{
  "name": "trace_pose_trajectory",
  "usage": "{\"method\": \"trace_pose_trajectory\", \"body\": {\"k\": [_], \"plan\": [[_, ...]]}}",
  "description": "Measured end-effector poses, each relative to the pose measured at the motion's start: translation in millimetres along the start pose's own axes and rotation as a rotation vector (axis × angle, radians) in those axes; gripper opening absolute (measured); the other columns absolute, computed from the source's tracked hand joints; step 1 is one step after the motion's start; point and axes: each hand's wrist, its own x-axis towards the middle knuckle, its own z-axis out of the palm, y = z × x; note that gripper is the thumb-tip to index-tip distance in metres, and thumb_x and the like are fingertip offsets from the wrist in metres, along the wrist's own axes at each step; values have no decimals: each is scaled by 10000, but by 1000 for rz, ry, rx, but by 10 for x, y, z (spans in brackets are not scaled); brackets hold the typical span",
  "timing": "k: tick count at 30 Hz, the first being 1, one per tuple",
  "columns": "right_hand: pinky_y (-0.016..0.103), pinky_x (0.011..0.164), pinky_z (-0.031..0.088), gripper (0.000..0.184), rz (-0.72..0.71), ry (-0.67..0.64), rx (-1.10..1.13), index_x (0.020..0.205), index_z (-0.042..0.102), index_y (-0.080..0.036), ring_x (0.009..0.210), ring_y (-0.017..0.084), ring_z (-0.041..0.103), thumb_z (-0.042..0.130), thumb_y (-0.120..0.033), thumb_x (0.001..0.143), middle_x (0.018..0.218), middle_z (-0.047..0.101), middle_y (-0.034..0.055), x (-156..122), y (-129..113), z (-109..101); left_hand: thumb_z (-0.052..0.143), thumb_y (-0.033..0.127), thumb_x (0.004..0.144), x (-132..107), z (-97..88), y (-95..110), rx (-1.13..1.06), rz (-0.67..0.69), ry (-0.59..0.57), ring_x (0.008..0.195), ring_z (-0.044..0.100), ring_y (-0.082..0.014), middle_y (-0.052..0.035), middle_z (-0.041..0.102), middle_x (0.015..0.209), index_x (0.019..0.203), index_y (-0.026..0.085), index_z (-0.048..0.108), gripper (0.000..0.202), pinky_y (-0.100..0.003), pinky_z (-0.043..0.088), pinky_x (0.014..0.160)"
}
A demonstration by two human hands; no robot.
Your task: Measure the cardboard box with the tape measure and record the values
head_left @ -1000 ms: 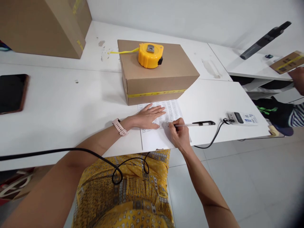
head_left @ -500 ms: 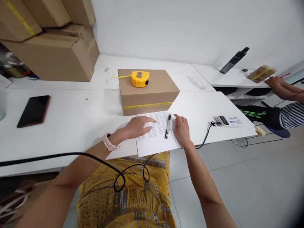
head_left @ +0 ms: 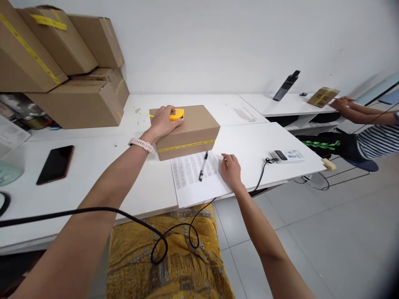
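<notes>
My left hand [head_left: 166,122] is wrapped round a yellow tape measure [head_left: 177,114] on top of a cardboard box [head_left: 187,143]. A short piece of its yellow blade sticks out to the left of my fingers. In front of the box lies a printed sheet of paper [head_left: 190,193] with rows of small text. A pen [head_left: 203,167] rests on the sheet. At the sheet's right edge my right hand [head_left: 231,170] lies on its side, fingers loosely bent and apart, with nothing visible in it.
Stacked cardboard boxes [head_left: 90,104] stand at the back left. A phone [head_left: 56,165] lies at left. To the right are a white device with a cable [head_left: 288,156] and a dark bottle [head_left: 286,86]. Another person's hands [head_left: 341,103] touch a small box [head_left: 323,97]. A black cable [head_left: 93,209] crosses my left arm.
My left hand has moved from the paper up to the box and taken hold of the tape measure. My right hand stays beside the sheet. The camera view has shifted.
</notes>
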Motion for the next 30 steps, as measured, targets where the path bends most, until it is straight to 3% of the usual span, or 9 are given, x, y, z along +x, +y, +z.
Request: {"method": "trace_pose_trajectory", "body": {"k": [3,5,7,10,14,17,19,25,30], "plan": [[447,912,489,325,-9,224,149,1125,654,-182,1008,274,592,368,-239,980,1036,650,166,239,-268,-154,711,488,768,-165,2,168,-110,59,66,1166,567,-314,-97,626,1203,1067,250,578,405,-500,462,1017],[438,942,489,322,-23,235,322,1148,654,-217,1069,263,599,395,-344,1006,1090,669,149,528,-553,-287,703,498,782,-307,-19,336,-283,133,13,1075,606,-269,-80,647,1155,1041,238,585,386,-446,494,944],[396,938,505,397,27,108,575,1194,643,-255,1112,235,609,418,-521,1004,1170,682,105,865,-867,-419,685,527,805,-417,-60,489,-466,182,-78,1001,623,-229,-71,655,1123,1059,226,579,408,-394,508,874],[363,873,534,595,101,-225,890,1028,702,-228,992,224,656,449,-753,904,1002,720,84,1272,-1275,-583,671,548,833,-499,-171,607,-599,144,-140,989,624,-214,-76,653,1106,1083,209,561,436,-357,498,838],[321,753,535,571,158,-431,1025,813,697,-192,800,189,638,643,-759,782,809,684,70,1468,-1544,-703,669,556,839,-540,-379,551,-600,-14,-137,1001,624,-220,-76,664,1119,1079,214,568,430,-346,478,821],[262,656,496,459,175,-483,1039,735,656,-189,661,123,555,817,-618,705,695,610,12,1564,-1517,-689,689,576,809,-558,-543,422,-603,-102,-150,989,625,-221,-79,679,1118,1076,216,585,460,-334,460,791],[221,593,456,408,200,-434,1073,689,613,-189,593,84,487,873,-504,689,638,548,-25,1710,-1398,-638,710,572,779,-552,-662,294,-579,-154,-126,971,618,-218,-82,682,1105,1050,206,600,468,-319,444,755],[173,490,383,316,516,-189,915,629,516,-186,509,56,398,705,-239,877,567,450,-51,2249,-798,-394,745,541,694,-507,-1038,-262,-427,-386,-10,781,559,-192,-83,680,947,857,188,637,403,-293,348,601],[195,465,375,294,649,-161,750,627,497,-200,481,73,384,687,-190,851,527,443,-54,2273,-565,-76,740,512,678,-501,-1155,-566,-355,-558,-23,672,507,-182,-61,672,833,730,206,655,322,-301,319,570]]}}
